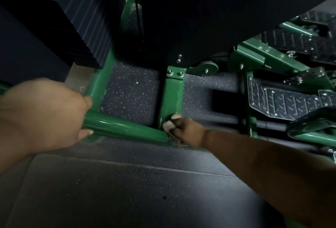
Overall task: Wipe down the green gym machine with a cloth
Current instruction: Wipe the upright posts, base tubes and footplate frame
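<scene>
The green gym machine [172, 93] stands low on the speckled floor [131, 97]. At the base of its flat upright, the right hand [183, 131] pinches a small pale cloth [168, 125] against the paint. The left hand [45, 115] curls round the near base tube [125, 127], bracing. Best to keep the cloth flat, stroking firmly along the corner joint.

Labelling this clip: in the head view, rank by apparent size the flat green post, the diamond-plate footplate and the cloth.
1. Black diamond-plate footplate and flat green steel post: look alike, so unranked.
2. Small pale cloth, bunched in the right hand, partly hidden.
</scene>
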The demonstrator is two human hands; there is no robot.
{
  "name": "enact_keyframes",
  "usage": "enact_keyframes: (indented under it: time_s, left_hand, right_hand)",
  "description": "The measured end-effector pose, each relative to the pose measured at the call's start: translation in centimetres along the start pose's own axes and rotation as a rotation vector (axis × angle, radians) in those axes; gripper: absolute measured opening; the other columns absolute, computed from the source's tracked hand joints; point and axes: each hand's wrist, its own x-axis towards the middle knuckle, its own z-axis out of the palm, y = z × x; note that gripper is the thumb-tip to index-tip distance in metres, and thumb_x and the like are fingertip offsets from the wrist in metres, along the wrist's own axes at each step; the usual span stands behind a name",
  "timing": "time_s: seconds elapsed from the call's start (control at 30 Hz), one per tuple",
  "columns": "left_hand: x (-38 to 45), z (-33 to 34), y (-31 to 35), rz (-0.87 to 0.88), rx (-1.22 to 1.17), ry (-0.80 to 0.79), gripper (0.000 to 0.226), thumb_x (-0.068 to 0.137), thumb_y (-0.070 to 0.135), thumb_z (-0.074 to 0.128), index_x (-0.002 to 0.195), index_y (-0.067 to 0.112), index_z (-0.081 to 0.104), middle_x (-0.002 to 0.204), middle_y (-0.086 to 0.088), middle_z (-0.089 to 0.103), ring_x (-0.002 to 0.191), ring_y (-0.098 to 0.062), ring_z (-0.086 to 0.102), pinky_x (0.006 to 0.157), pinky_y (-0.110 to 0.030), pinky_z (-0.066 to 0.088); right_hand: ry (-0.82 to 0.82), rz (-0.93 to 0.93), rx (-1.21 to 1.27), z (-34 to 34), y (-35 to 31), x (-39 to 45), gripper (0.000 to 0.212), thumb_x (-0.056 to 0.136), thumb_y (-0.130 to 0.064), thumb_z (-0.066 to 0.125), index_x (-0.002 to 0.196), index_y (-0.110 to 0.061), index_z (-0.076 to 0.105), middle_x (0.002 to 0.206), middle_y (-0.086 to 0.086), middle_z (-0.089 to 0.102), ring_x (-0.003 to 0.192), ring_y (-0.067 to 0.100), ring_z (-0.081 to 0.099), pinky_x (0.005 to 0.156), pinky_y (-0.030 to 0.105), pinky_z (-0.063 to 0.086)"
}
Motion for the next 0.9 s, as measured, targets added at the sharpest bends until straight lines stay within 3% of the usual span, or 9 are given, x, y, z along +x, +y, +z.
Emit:
enact_keyframes:
  time_s: [0.1, 0.2, 0.27, 0.47, 0.6, 0.67, 0.7, 0.8, 0.9]
  left_hand:
    - [0.1, 0.3, 0.1, -0.006, 0.015, 0.001, 0.062, 0.074, 0.088, 0.027, 0.101, 0.04, 0.055, 0.077, 0.014, 0.053, 0.074, -0.009, 0.054, 0.071, -0.031, 0.05]
    - [0.6, 0.7, 0.2, -0.008, 0.069, -0.007, 0.063, 0.073, 0.089, 0.024, 0.101, 0.04, 0.053, 0.076, 0.015, 0.051, 0.072, -0.007, 0.051, 0.072, -0.03, 0.05]
    - [0.8, 0.7, 0.4, 0.002, 0.077, -0.012, 0.062, 0.073, 0.09, 0.023, 0.1, 0.04, 0.048, 0.077, 0.015, 0.049, 0.07, -0.006, 0.05, 0.073, -0.029, 0.05]
    - [1.4, 1.5, 0.3, 0.027, 0.044, -0.049, 0.061, 0.07, 0.092, 0.024, 0.094, 0.037, 0.035, 0.079, 0.016, 0.051, 0.074, -0.004, 0.053, 0.08, -0.027, 0.049]
    - [1.2, 0.6, 1.1, 0.055, -0.055, 0.154, 0.068, 0.067, 0.094, 0.048, 0.094, 0.033, 0.031, 0.076, 0.015, 0.045, 0.072, -0.005, 0.055, 0.072, -0.027, 0.045]
    - [1.1, 0.9, 1.1, 0.066, -0.325, 0.112, 0.085, 0.032, 0.063, 0.097, 0.082, 0.022, 0.041, 0.061, 0.003, 0.036, 0.048, -0.022, 0.05, 0.057, -0.03, 0.034]
    - [1.3, 2.3, 0.7, 0.134, -0.422, 0.161, 0.085, 0.017, 0.039, 0.104, 0.073, 0.016, 0.045, 0.056, 0.002, 0.033, 0.04, -0.022, 0.045, 0.056, -0.028, 0.031]
    - [2.2, 6.1, 0.1, 0.103, -0.466, 0.263, 0.086, 0.014, 0.021, 0.103, 0.07, 0.017, 0.039, 0.051, -0.002, 0.038, 0.04, -0.02, 0.042, 0.053, -0.03, 0.04]
    - [4.2, 8.1, 0.0, 0.09, -0.539, 0.255, 0.082, 0.02, 0.022, 0.103, 0.067, 0.016, 0.036, 0.053, -0.001, 0.035, 0.049, -0.018, 0.039, 0.05, -0.038, 0.048]
  right_hand:
    - [0.026, 0.014, -0.035, 2.3, 0.1, -1.2, 0.022, 0.107, -0.047, 0.044, 0.115, -0.028, 0.047, 0.105, 0.006, 0.059, 0.098, 0.032, 0.058, 0.087, 0.038, 0.05]
    - [0.003, -0.006, -0.285, 2.6, 3.7, -3.1, 0.064, 0.1, -0.057, 0.042, 0.157, -0.041, 0.016, 0.154, 0.012, 0.044, 0.136, 0.038, 0.045, 0.111, 0.046, 0.041]
    - [0.011, 0.045, -0.408, 2.5, 7.0, -4.3, 0.081, 0.095, -0.064, 0.047, 0.162, -0.043, 0.005, 0.166, 0.002, 0.032, 0.149, 0.036, 0.034, 0.118, 0.052, 0.034]
    - [0.148, 0.1, -0.485, 3.9, 5.8, -4.3, 0.08, 0.095, -0.056, 0.058, 0.162, -0.026, 0.026, 0.157, 0.01, 0.043, 0.137, 0.037, 0.047, 0.114, 0.047, 0.038]
    - [0.293, -0.005, -0.393, 7.7, 0.0, -1.5, 0.073, 0.095, -0.048, 0.063, 0.156, -0.017, 0.038, 0.145, 0.012, 0.053, 0.134, 0.036, 0.05, 0.113, 0.049, 0.04]
    - [0.339, -0.001, -0.384, 8.1, 0.1, -1.2, 0.067, 0.098, -0.041, 0.061, 0.156, -0.018, 0.037, 0.143, 0.012, 0.054, 0.134, 0.035, 0.05, 0.114, 0.048, 0.04]
    - [0.329, -0.007, -0.42, 7.9, 1.3, -1.5, 0.062, 0.099, -0.037, 0.059, 0.154, -0.019, 0.039, 0.143, 0.012, 0.054, 0.132, 0.035, 0.052, 0.112, 0.048, 0.042]
    - [0.327, 0.038, -0.516, 5.9, 7.0, -3.6, 0.06, 0.092, -0.034, 0.068, 0.147, -0.02, 0.049, 0.141, 0.016, 0.057, 0.12, 0.04, 0.062, 0.101, 0.049, 0.05]
    - [0.308, 0.184, -0.539, 3.7, 13.7, -7.3, 0.069, 0.089, -0.046, 0.069, 0.15, -0.023, 0.046, 0.141, 0.015, 0.056, 0.125, 0.038, 0.059, 0.109, 0.049, 0.043]
